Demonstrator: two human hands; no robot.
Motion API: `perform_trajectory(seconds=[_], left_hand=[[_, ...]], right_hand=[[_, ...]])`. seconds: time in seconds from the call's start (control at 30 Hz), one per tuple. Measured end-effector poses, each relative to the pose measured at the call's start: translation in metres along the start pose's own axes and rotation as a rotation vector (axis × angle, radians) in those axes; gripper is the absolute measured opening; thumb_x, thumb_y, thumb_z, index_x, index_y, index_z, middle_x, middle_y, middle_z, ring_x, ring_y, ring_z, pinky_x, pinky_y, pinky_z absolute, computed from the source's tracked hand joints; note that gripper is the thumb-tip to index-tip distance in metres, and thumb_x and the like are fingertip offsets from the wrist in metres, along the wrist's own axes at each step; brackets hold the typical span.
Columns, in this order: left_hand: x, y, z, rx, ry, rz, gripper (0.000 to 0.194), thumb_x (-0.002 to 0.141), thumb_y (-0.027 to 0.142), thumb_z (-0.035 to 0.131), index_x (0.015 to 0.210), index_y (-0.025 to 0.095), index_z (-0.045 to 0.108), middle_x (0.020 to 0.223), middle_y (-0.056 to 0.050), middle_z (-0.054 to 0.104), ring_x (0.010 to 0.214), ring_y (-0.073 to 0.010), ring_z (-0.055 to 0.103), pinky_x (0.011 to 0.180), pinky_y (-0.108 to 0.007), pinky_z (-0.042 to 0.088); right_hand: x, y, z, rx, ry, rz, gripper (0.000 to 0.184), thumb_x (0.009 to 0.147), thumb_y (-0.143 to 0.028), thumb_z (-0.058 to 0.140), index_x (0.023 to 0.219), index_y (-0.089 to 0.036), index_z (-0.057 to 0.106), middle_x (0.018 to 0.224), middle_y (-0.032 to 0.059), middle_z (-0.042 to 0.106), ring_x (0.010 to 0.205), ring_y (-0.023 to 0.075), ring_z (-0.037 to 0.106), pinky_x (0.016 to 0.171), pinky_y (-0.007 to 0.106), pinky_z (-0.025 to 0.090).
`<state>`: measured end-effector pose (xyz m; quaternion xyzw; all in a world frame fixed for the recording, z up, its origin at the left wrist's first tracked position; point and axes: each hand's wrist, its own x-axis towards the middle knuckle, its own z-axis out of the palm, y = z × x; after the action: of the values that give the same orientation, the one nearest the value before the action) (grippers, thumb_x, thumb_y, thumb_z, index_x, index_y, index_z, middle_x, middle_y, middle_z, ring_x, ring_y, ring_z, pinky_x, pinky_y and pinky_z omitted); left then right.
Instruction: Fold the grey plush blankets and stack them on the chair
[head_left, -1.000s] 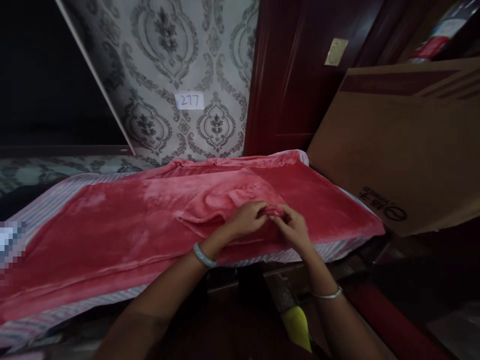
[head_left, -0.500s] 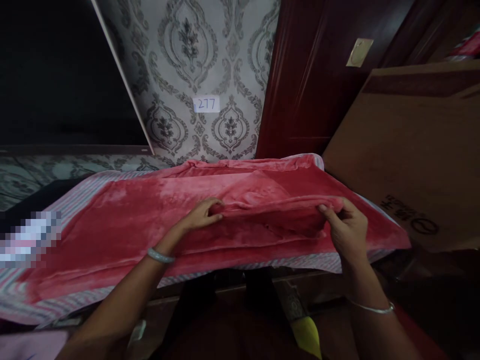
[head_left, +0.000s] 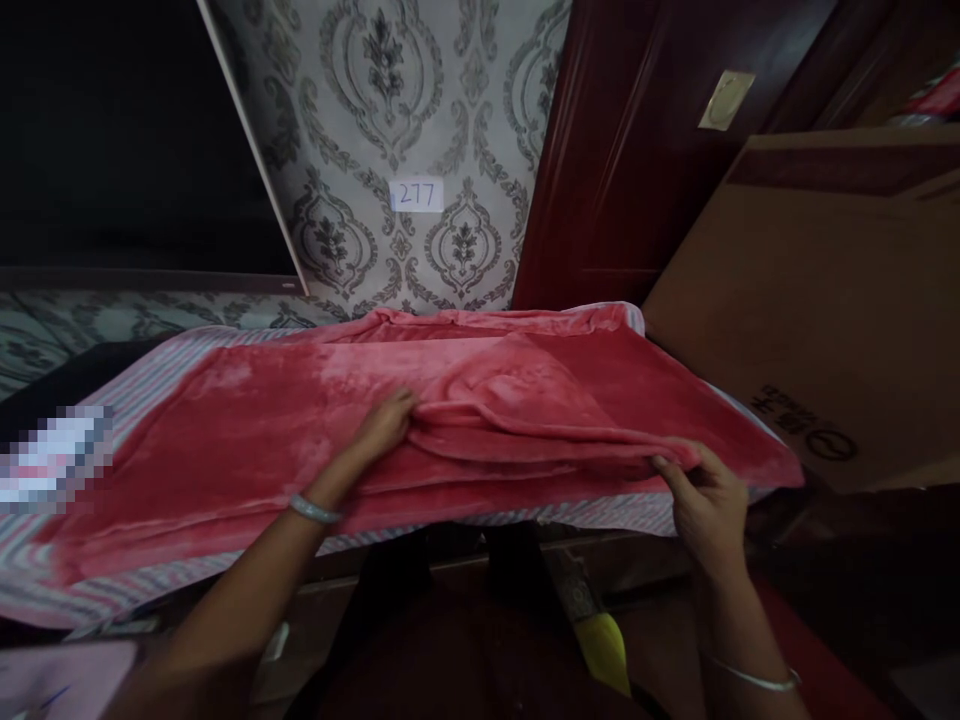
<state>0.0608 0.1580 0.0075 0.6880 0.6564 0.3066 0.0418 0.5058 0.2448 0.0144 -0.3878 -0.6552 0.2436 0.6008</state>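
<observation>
A red plush blanket [head_left: 277, 430] lies spread over a striped cloth [head_left: 637, 512], its middle rumpled into loose folds. My right hand [head_left: 709, 510] pinches the right end of a long raised fold between thumb and fingers, near the front edge. At the fold's left end, my left hand [head_left: 386, 420] is closed on the plush fabric, its fingertips partly hidden by it. Between the two hands the fold runs stretched out, sagging slightly in layers. Whether this fold belongs to the same piece as the flat fabric underneath, I cannot tell.
A large cardboard box [head_left: 810, 300] stands against the right end. Behind the blanket are a patterned wall with a paper label [head_left: 416, 194], a dark screen [head_left: 135, 140] at left and a dark red door [head_left: 600, 190]. Something yellow [head_left: 602, 645] shows below the front edge.
My hands have drawn apart from close together, pulling the fold out lengthwise. In the last half second my right hand lowered slightly, and my left fingers closed on the fabric.
</observation>
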Motion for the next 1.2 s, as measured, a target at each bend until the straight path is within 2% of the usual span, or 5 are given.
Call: perform_trajectory(seconds=[0.13,0.3,0.63,0.9,1.2], left_hand=[[-0.014,-0.013,-0.01,-0.239,0.392,-0.306,0.015,0.069,0.011,0.049,0.077,0.02,0.058,0.081,-0.005,0.062,0.084,-0.0212,0.061,0.082,-0.035,0.053],[-0.019,-0.005,-0.009,-0.889,0.315,-0.668,0.021,0.076,0.026,0.06,0.095,0.02,0.057,0.059,0.006,0.053,0.044,-0.0127,0.053,0.045,-0.023,0.046],[0.074,0.033,-0.044,-1.22,0.268,-0.556,0.006,0.078,0.011,0.057,0.081,0.017,0.055,0.067,0.0,0.064,0.056,-0.0129,0.063,0.062,-0.028,0.06],[0.184,0.08,0.007,-0.707,0.049,-0.043,0.069,0.082,0.034,0.066,0.147,0.025,0.045,0.153,-0.015,0.05,0.128,-0.0296,0.06,0.106,-0.052,0.05],[0.126,0.002,0.121,0.171,-0.104,0.199,0.052,0.092,0.04,0.047,0.136,0.016,0.061,0.146,-0.017,0.059,0.139,-0.0346,0.052,0.117,-0.059,0.039]], right_hand=[[-0.012,0.003,-0.004,-0.038,0.03,-0.017,0.027,0.077,-0.049,0.077,0.082,-0.023,0.072,0.076,0.0013,0.069,0.07,0.0201,0.063,0.068,0.034,0.051],[-0.01,-0.019,0.001,-0.124,-0.067,-0.137,0.022,0.081,-0.047,0.073,0.083,-0.024,0.073,0.079,0.0027,0.071,0.074,0.022,0.065,0.069,0.034,0.052],[0.067,-0.028,0.011,-0.044,-0.417,-0.101,0.032,0.081,-0.044,0.068,0.105,-0.024,0.075,0.104,0.0046,0.075,0.093,0.0228,0.068,0.083,0.034,0.054],[0.261,0.1,-0.05,0.136,0.638,0.375,0.012,0.077,-0.027,0.061,0.086,-0.021,0.063,0.072,-0.0025,0.056,0.06,0.0125,0.052,0.056,0.025,0.048],[0.227,0.212,-0.132,-0.231,0.844,0.608,0.008,0.075,-0.026,0.062,0.069,-0.022,0.058,0.064,0.0008,0.056,0.068,0.0205,0.06,0.067,0.036,0.053]])
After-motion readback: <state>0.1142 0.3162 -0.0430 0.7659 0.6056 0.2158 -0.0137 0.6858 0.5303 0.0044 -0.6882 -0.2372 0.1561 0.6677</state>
